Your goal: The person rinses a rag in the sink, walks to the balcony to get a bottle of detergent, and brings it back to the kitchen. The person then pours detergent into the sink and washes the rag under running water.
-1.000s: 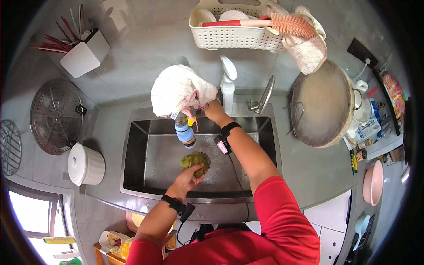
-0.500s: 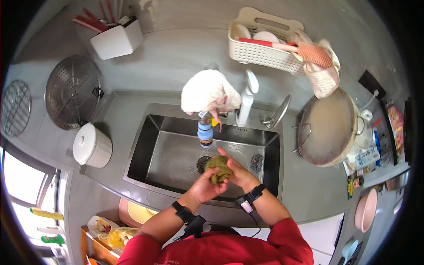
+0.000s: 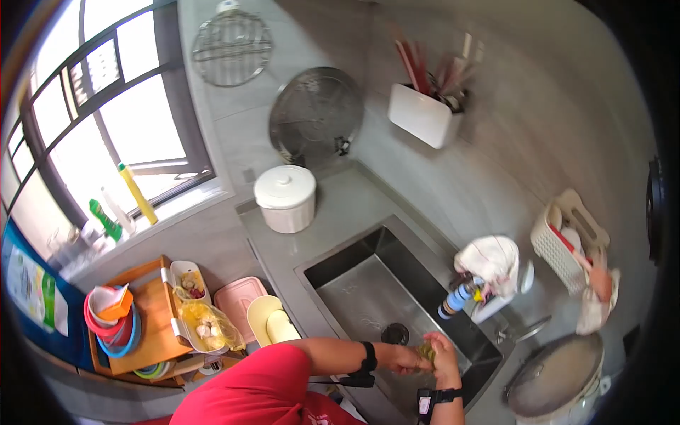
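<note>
An olive-green wad (image 3: 426,351), soft and bunched up, is pressed between my two hands above the sink (image 3: 333,312). Whether it is cloth or something leafy I cannot tell. My left hand (image 3: 402,359) closes on it from the left, and my right hand (image 3: 446,355) wraps it from the right. Fingers cover most of it. Just beyond my hands is the faucet's blue-banded spout (image 3: 457,297), with a white cloth (image 3: 489,265) draped over the faucet. The drain (image 3: 395,334) lies close to my left hand.
A white lidded pot (image 3: 285,202) stands on the counter left of the sink. A white spray bottle (image 3: 525,276) is behind the faucet, and a large covered pan (image 3: 556,375) sits at right. Lower left are a wooden shelf (image 3: 152,333) with tubs and a pink board (image 3: 237,301).
My view has swung left, bringing the window and wooden shelf into sight. Both hands still grip the olive-green wad, now more hidden by my fingers.
</note>
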A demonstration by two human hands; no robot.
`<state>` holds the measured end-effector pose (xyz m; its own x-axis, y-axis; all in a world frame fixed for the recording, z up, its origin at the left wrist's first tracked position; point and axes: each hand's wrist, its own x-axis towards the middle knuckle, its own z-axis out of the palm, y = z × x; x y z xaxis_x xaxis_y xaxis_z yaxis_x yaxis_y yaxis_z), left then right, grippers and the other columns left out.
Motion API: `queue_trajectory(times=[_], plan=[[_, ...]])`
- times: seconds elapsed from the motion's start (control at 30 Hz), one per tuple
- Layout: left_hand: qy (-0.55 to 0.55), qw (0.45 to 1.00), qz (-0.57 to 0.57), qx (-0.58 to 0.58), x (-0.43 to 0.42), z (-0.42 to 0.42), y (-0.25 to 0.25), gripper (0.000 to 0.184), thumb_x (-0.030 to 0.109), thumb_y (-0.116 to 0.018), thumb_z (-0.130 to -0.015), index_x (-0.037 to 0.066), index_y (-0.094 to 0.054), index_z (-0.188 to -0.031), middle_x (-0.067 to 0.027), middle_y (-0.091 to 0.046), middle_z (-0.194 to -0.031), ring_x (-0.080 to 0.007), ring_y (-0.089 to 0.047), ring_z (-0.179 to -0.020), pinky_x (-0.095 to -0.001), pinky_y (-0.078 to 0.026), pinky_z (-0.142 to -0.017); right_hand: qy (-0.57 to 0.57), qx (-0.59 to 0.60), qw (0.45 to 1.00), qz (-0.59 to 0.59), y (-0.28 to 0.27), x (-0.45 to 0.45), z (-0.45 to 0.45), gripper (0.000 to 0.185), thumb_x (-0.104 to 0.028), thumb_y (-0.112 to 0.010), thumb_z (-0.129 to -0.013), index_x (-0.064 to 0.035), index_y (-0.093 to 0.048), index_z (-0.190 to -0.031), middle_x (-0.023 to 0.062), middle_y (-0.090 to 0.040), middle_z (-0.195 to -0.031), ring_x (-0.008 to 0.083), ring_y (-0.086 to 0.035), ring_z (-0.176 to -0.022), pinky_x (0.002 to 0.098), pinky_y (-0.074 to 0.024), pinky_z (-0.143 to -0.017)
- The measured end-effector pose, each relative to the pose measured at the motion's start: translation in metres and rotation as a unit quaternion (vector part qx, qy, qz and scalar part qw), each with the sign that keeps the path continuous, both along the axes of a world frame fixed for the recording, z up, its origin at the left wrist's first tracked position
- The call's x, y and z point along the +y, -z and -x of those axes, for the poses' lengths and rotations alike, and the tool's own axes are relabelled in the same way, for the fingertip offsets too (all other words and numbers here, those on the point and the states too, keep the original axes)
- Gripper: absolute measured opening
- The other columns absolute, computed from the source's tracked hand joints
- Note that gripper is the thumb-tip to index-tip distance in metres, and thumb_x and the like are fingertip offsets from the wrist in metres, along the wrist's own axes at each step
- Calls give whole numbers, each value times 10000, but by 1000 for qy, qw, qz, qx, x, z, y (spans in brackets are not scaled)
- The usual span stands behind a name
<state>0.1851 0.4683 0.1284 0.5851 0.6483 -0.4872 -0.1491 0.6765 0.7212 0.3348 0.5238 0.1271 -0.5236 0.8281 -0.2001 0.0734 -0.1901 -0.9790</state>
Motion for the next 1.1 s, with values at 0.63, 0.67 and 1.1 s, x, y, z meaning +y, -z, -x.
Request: queue_trajectory(times=[0.63, 0.67, 1.1], plan=[[94, 966, 60, -235, -19, 8, -37, 393, 452, -600, -876, 209, -443, -610, 101, -327, -539, -37, -288, -444, -200, -239, -430, -56, 167, 982, 61, -70, -38, 9, 608, -304, -510, -972, -96, -240, -1475, 144, -355, -1466, 281, -490, -1192, 409, -447, -976], [92, 957, 54, -269, -29, 10, -59, 413, 453, -568, -927, 211, -446, -616, 117, -304, -529, -31, -277, -449, -169, -233, -432, -58, 193, 976, 81, -71, -36, 11, 620, -293, -521, -967, -87, -234, -1476, 153, -358, -1464, 281, -497, -1182, 407, -453, -963], [47, 978, -163, 123, 0, 6, 12, 275, 413, -648, -779, 156, -580, -707, 21, -500, -621, -127, -454, -513, -300, -390, -491, 57, 23, 998, -9, -10, -3, 38, 125, -85, -499, -918, -29, -542, -1022, 32, -534, -689, 132, -550, -598, 276, -494, -591]])
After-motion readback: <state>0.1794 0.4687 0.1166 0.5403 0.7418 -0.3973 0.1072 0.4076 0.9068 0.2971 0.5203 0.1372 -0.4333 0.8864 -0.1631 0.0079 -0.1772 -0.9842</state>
